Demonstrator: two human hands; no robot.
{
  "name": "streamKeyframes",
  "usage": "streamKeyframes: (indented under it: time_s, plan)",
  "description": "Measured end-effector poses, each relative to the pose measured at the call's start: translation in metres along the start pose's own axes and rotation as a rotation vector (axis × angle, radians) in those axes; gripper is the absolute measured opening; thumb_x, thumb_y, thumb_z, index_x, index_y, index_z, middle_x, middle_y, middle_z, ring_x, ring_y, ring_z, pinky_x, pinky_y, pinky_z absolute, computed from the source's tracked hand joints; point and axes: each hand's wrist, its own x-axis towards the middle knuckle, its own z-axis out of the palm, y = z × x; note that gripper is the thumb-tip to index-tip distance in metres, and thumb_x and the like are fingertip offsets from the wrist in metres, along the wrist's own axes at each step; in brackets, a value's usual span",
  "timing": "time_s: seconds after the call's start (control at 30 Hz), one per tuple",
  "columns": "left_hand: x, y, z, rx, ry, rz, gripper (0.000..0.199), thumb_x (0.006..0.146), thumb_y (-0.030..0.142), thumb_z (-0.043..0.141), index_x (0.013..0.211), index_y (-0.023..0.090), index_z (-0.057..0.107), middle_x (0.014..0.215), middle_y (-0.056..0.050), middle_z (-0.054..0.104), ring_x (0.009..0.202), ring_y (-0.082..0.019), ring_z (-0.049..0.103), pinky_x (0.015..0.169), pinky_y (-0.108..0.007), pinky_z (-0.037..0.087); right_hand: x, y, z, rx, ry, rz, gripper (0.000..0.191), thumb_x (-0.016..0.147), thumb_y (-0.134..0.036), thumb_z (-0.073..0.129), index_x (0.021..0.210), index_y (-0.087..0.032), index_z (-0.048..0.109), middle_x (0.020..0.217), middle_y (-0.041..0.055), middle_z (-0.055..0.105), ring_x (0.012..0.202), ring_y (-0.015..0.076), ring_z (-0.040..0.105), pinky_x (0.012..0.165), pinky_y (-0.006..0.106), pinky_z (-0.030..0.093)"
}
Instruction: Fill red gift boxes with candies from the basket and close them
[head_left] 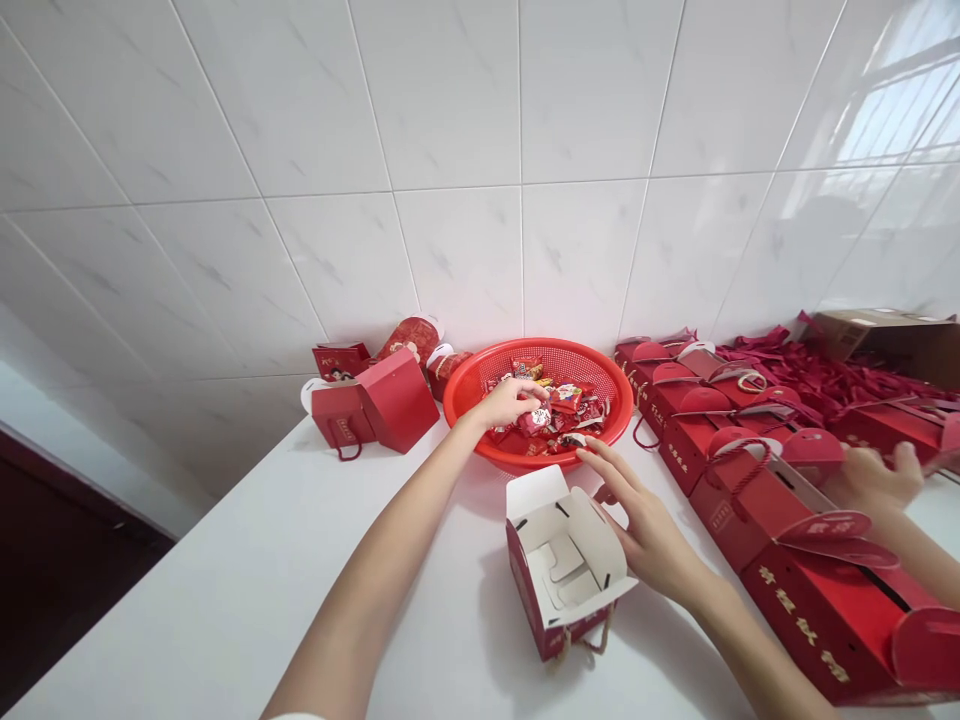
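Observation:
A red plastic basket [459, 400] stands against the wall, with wrapped candies [568, 398] inside. My left hand [510, 402] reaches over the basket's left side, its fingers bent at a pink-and-white wrapped candy [537, 418]. Near the basket's front right rim is my right hand [637, 520], thumb and fingers curved around a small dark wrapped piece [606, 494], partly hidden. Just left of that hand, an open red box [529, 590] with a white inside and rope handles sits on the white table; no candy shows in it.
Red boxes [802, 600] line the right side, where another person's hand [874, 480] reaches in. Behind them lie dark red ribbons [780, 355] and a cardboard box [885, 335]. More red boxes [397, 400] stand left of the basket. A tiled wall [457, 240] rises behind.

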Motion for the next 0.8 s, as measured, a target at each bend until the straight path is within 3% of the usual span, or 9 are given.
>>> streamKeyframes:
  time_s: [0.17, 0.3, 0.47, 0.6, 0.73, 0.8]
  plan:
    - [0.001, -0.003, 0.0, -0.095, -0.016, -0.032, 0.026, 0.079, 0.012, 0.055, 0.098, 0.01, 0.072, 0.101, -0.009, 0.075, 0.094, -0.019, 0.068, 0.093, -0.033, 0.051, 0.001, 0.001, 0.0, -0.022, 0.028, -0.021, 0.044, 0.1, -0.038, 0.044, 0.144, -0.029, 0.047, 0.152, 0.0131, 0.044, 0.088, 0.0185, 0.068, 0.086, 0.037, 0.059]
    - [0.001, -0.005, 0.003, -0.277, -0.048, -0.118, 0.024, 0.081, 0.005, 0.05, 0.096, 0.009, 0.068, 0.076, -0.004, 0.069, 0.07, -0.013, 0.065, 0.071, -0.026, 0.053, 0.001, 0.0, 0.0, -0.013, 0.04, -0.024, 0.044, 0.1, -0.038, 0.044, 0.143, -0.029, 0.048, 0.152, 0.0129, 0.044, 0.086, 0.0181, 0.068, 0.084, 0.036, 0.059]
    - [0.001, -0.004, 0.005, -0.35, -0.068, -0.156, 0.023, 0.082, 0.002, 0.046, 0.093, 0.009, 0.065, 0.073, -0.003, 0.066, 0.066, -0.011, 0.065, 0.066, -0.022, 0.052, 0.001, 0.0, 0.001, -0.004, 0.047, -0.023, 0.043, 0.1, -0.038, 0.044, 0.142, -0.03, 0.048, 0.151, 0.0132, 0.045, 0.083, 0.0174, 0.068, 0.086, 0.038, 0.059]
    - [-0.003, 0.003, 0.004, -0.145, -0.151, -0.232, 0.027, 0.087, 0.014, 0.049, 0.107, 0.01, 0.066, 0.083, -0.007, 0.071, 0.068, -0.013, 0.066, 0.063, -0.023, 0.05, 0.003, 0.001, 0.001, 0.017, 0.052, -0.018, 0.042, 0.1, -0.039, 0.044, 0.141, -0.028, 0.05, 0.15, 0.0138, 0.046, 0.086, 0.0178, 0.068, 0.09, 0.039, 0.058]
    - [-0.009, 0.01, 0.004, 0.251, -0.365, -0.145, 0.039, 0.081, 0.039, 0.068, 0.111, 0.015, 0.072, 0.106, -0.009, 0.074, 0.093, -0.022, 0.067, 0.076, -0.026, 0.05, 0.006, 0.005, 0.003, 0.023, 0.104, -0.026, 0.038, 0.101, -0.04, 0.046, 0.134, -0.025, 0.057, 0.146, 0.0132, 0.051, 0.108, 0.0232, 0.067, 0.098, 0.042, 0.054]
    - [-0.011, 0.014, 0.007, 0.388, -0.47, -0.117, 0.046, 0.075, 0.043, 0.073, 0.114, 0.018, 0.072, 0.113, -0.009, 0.073, 0.098, -0.024, 0.066, 0.079, -0.026, 0.049, 0.008, 0.006, 0.005, 0.012, 0.14, -0.036, 0.036, 0.101, -0.04, 0.047, 0.13, -0.024, 0.06, 0.142, 0.013, 0.055, 0.12, 0.0256, 0.062, 0.099, 0.042, 0.054]
